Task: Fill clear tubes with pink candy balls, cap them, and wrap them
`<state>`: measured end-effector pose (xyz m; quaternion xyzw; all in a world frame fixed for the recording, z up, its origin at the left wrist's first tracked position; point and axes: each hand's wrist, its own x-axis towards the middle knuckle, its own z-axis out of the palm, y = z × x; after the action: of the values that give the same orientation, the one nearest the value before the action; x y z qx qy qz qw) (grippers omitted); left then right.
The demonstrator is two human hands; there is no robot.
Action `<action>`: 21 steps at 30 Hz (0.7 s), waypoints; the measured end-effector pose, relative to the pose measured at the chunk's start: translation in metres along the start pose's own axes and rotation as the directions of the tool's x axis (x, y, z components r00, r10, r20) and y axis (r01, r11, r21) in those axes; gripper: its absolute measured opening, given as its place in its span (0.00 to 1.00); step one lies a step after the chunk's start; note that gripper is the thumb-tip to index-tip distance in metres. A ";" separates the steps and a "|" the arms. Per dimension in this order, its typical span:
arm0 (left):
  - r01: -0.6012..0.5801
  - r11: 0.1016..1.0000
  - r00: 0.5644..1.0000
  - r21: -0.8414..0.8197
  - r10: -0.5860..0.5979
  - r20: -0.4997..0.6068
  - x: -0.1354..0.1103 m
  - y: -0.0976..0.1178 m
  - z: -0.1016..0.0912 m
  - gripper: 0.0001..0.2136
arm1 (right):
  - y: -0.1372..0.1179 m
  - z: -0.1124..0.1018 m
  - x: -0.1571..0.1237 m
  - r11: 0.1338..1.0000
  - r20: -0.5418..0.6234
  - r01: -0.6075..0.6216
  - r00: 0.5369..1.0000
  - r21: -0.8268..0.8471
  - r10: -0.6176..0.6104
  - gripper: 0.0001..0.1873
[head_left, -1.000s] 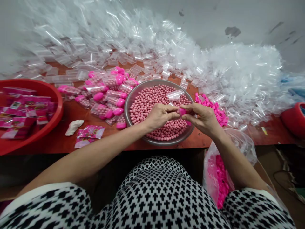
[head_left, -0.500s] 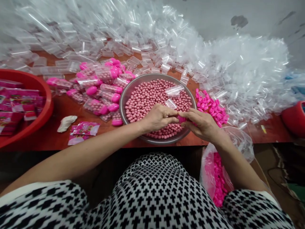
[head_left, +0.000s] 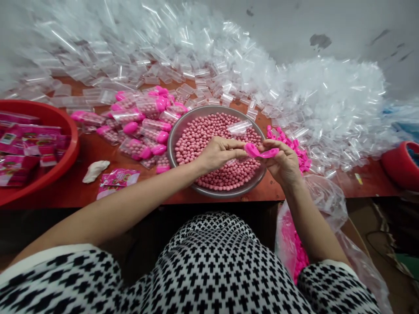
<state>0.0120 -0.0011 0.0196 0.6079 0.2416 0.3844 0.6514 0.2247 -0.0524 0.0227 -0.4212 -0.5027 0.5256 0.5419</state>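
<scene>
Both my hands meet over a metal bowl [head_left: 183,126] full of small pink balls [head_left: 209,139]. My left hand [head_left: 218,153] is closed, its fingertips pinching one end of a bright pink cap piece [head_left: 260,152]. My right hand [head_left: 284,161] is turned palm up, fingers curled, holding the other end of the pink caps. A clear empty tube [head_left: 240,127] lies on the balls just beyond my hands. Whether a tube sits inside my left hand is hidden.
Filled tubes with pink caps [head_left: 144,126] lie left of the bowl. Loose pink caps [head_left: 296,148] lie to its right, and a bag of pink caps [head_left: 294,248] hangs below the table edge. Clear empty tubes [head_left: 196,65] heap behind. A red basin [head_left: 62,161] holds pink packets.
My right hand has turned palm up and lifted slightly, and the pink caps now show plainly between the two hands. The view shifted a little.
</scene>
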 end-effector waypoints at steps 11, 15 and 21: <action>-0.319 0.918 0.945 0.236 0.327 0.004 0.001 -0.011 -0.005 0.06 | -0.003 0.039 0.011 0.892 0.175 -0.395 0.915 0.219 0.363 0.19; -0.324 0.911 0.942 0.257 0.336 -0.003 0.001 -0.010 -0.005 0.06 | 0.003 0.047 0.013 0.898 0.055 -0.346 0.937 0.270 0.345 0.16; -0.303 0.901 0.943 0.312 0.330 -0.036 0.002 -0.014 -0.006 0.07 | 0.014 0.056 0.018 0.876 -0.029 -0.372 0.917 0.308 0.399 0.13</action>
<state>0.0114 0.0048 0.0057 0.7138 0.2241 0.4701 0.4684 0.1661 -0.0369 0.0182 -0.4505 -0.2991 0.6723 0.5056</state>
